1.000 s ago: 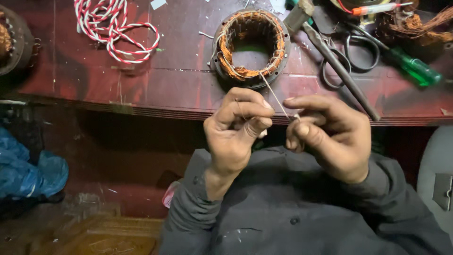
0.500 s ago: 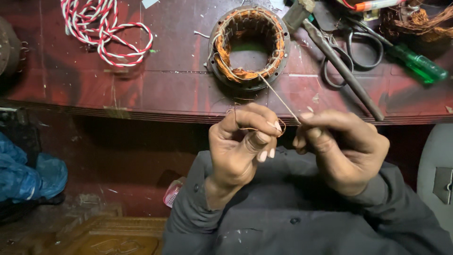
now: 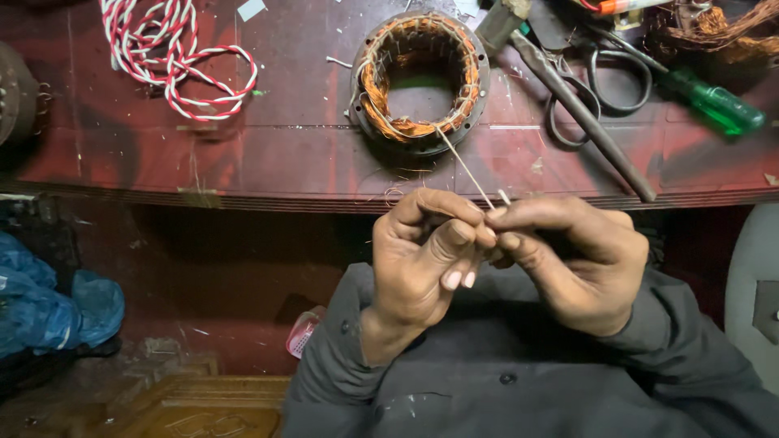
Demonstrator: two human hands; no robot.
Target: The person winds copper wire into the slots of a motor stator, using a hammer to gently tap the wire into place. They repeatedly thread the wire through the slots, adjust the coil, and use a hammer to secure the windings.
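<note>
Running across the top of the view: a worn red counter (image 3: 268, 154), carrying a ring-shaped motor winding (image 3: 419, 81) wrapped in copper wire. Stretching from that winding's near rim down to the hands: one thin pale wire lead (image 3: 464, 169), long axis slanting away and slightly to the left from the fingertips, so pulling taut along a line straight back toward the ring.

Pinching the near end of that lead: left hand (image 3: 426, 255), closed, thumb pressing against curled forefinger, nails showing underneath. Meeting it fingertip to fingertip: right hand (image 3: 572, 259), also closed, thumb and forefinger nipping the same wire end just beside the left pinch. Both hands hovering just off the counter's front edge, above a grey-sleeved lap, equally near the lead; winding sitting ahead of the left hand and slightly to its far side.

Lying beyond the right hand: scissors (image 3: 604, 85), a long dark metal tool (image 3: 588, 122) and a green-handled screwdriver (image 3: 714, 101). Coiling well off beyond the left hand: a red-and-white twisted cord (image 3: 182, 53). Slumping low on the floor to the left: a blue bag (image 3: 49, 304).
</note>
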